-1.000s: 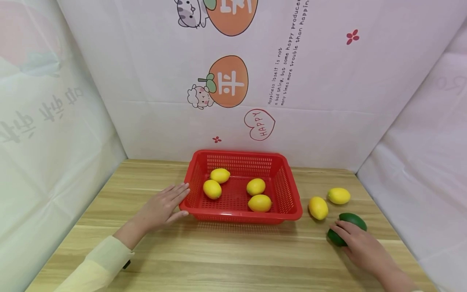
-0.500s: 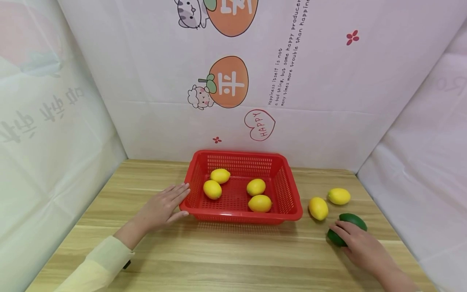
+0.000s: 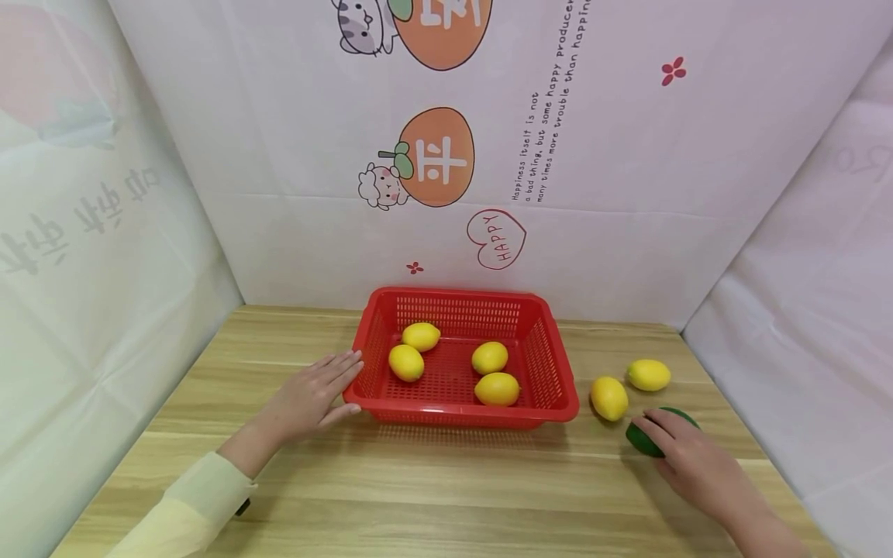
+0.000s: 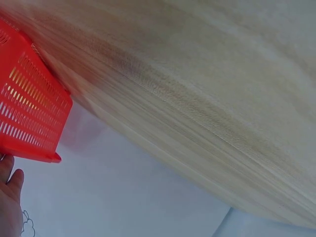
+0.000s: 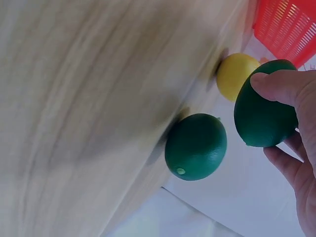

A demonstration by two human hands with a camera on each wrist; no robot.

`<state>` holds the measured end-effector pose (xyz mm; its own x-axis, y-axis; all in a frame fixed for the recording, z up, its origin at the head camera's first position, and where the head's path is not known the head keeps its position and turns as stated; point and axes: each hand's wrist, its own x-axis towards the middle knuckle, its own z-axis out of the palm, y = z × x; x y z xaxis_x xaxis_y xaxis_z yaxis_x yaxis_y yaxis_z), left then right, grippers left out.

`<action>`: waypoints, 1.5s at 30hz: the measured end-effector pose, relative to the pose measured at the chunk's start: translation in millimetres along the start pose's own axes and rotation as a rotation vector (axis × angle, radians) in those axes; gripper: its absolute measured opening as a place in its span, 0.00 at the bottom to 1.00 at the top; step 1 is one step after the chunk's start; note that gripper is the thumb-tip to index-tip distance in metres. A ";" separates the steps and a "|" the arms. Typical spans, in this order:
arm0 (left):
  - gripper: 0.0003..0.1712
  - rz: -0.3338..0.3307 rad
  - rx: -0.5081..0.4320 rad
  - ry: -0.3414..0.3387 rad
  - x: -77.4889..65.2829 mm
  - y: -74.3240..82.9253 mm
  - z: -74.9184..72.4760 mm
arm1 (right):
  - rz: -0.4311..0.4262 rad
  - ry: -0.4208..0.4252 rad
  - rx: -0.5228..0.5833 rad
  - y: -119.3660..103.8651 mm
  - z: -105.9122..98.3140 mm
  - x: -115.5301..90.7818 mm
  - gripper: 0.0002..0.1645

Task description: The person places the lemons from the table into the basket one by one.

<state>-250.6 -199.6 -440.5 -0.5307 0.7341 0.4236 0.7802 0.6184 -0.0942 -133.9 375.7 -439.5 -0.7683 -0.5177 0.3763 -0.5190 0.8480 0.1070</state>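
My right hand point(image 3: 705, 469) holds a dark green lime point(image 5: 266, 111) between thumb and fingers; in the right wrist view it hangs off the tabletop. A second green lime point(image 5: 196, 146) rests on the table beside it, mostly covered by the hand in the head view. On the left, my left hand point(image 3: 307, 399) lies with straight fingers against the left rim of a red plastic basket point(image 3: 446, 408). Inside the basket are several yellow lemons, two at the left, with one lemon point(image 3: 490, 357) and another lemon point(image 3: 497, 389) at the right.
Right of the basket, one lemon point(image 3: 609, 398) and another lemon point(image 3: 648, 374) lie on the wooden table point(image 3: 432, 496). White printed cloth point(image 3: 293, 248) walls the table at the back and both sides. A small black piece point(image 3: 243, 506) shows under the left cuff.
The right hand has risen slightly with the green lime and covers more of the limes in the head view. My left hand, the basket and the lemons stay in place.
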 end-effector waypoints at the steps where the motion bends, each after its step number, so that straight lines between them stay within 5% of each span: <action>1: 0.41 0.000 -0.001 0.002 -0.2 0.0 0.0 | -0.011 0.017 0.001 0.8 -0.3 0.7 0.44; 5: 0.41 -0.003 0.000 0.006 -1.1 -0.2 0.6 | -0.056 0.098 0.017 4.7 1.3 3.2 0.26; 10: 0.45 -0.012 -0.005 0.004 -1.6 -0.2 1.3 | -0.083 0.186 0.018 4.8 3.4 6.9 0.43; 17: 0.47 -0.016 -0.003 -0.005 -1.3 0.4 0.9 | -0.102 0.307 -0.011 3.6 5.1 16.2 0.35; 45: 0.44 -0.030 -0.001 -0.025 -1.8 -0.5 1.6 | -0.204 0.358 -0.024 -12.7 -17.1 57.3 0.30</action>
<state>-250.5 -200.9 -442.6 -0.5615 0.7222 0.4038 0.7645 0.6396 -0.0808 -164.9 337.3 -403.6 -0.4700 -0.6068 0.6410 -0.6349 0.7369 0.2320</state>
